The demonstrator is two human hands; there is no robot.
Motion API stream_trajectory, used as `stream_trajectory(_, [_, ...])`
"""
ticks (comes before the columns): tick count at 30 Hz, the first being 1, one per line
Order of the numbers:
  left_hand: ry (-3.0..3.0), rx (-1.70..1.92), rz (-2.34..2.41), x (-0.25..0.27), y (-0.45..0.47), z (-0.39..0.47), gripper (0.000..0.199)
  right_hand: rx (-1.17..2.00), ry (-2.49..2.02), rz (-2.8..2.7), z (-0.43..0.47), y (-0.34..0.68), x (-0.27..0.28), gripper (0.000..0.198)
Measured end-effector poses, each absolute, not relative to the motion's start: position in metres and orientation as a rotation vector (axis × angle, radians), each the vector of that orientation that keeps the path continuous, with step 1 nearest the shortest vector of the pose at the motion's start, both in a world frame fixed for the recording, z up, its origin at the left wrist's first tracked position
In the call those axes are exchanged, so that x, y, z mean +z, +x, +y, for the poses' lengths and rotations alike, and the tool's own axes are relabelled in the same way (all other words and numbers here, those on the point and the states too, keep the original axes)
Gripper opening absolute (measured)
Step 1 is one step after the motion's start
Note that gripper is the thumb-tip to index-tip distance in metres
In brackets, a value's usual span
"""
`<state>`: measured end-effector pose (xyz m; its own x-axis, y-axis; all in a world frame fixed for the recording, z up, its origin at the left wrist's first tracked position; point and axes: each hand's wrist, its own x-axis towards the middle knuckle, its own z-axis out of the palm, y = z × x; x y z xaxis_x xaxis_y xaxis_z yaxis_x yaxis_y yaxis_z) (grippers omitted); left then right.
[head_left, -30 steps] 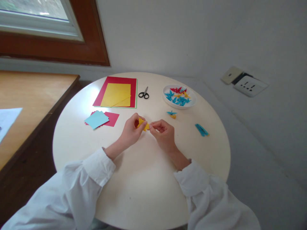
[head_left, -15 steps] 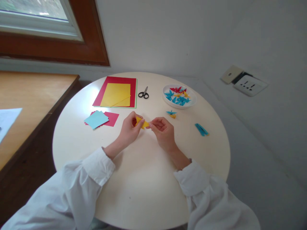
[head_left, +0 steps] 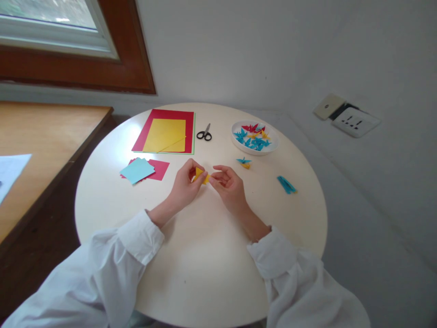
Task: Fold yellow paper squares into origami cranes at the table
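Note:
Above the middle of the white table, my left hand [head_left: 186, 183] pinches a small piece of folded yellow paper [head_left: 198, 172] between thumb and fingers. My right hand [head_left: 230, 187] meets its right end, the thumb pressed on the paper and the index finger raised and curved. Part of the paper is hidden by my left fingers and thumb. Beyond my right hand sit a small blue folded crane [head_left: 244, 161] and a yellow folded piece [head_left: 246, 166]. Folded blue paper strips [head_left: 287, 184] lie farther right.
A white dish [head_left: 239, 144] holds several red, blue and yellow paper cranes. Black-handled scissors [head_left: 204, 135] lie left of it, beside large red sheets [head_left: 145, 132] and a yellow sheet [head_left: 167, 132]. Light blue squares [head_left: 138, 170] rest on pink paper [head_left: 161, 169]. The round table [head_left: 191, 269] stands by a wall.
My right hand has shifted slightly left along the yellow paper, and its index finger has lifted and opened a little. My left hand stays almost still.

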<state>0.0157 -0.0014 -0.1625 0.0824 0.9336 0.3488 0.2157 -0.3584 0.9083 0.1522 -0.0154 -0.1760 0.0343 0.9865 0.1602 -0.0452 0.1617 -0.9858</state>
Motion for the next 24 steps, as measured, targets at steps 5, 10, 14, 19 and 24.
stream_trajectory(5, [1.664, 1.292, 1.112, -0.162, 0.019, -0.003, 0.012, 1.099, -1.055, -1.231, -0.015, 0.151, -0.178, 0.035])
stream_trajectory(10, [1.584, 1.265, 1.085, -0.163, 0.018, -0.002, 0.014, 1.107, -1.035, -1.215, -0.014, 0.151, -0.178, 0.034])
stream_trajectory(14, [1.482, 1.192, 1.024, -0.159, 0.017, -0.002, 0.017, 1.135, -1.03, -1.182, -0.014, 0.152, -0.177, 0.035])
stream_trajectory(19, [1.359, 1.072, 0.928, -0.153, 0.011, 0.0, 0.023, 1.146, -1.035, -1.153, -0.013, 0.154, -0.175, 0.036])
stream_trajectory(24, [1.384, 0.988, 0.907, -0.158, 0.001, 0.007, 0.03, 1.151, -1.04, -1.132, -0.013, 0.156, -0.176, 0.036])
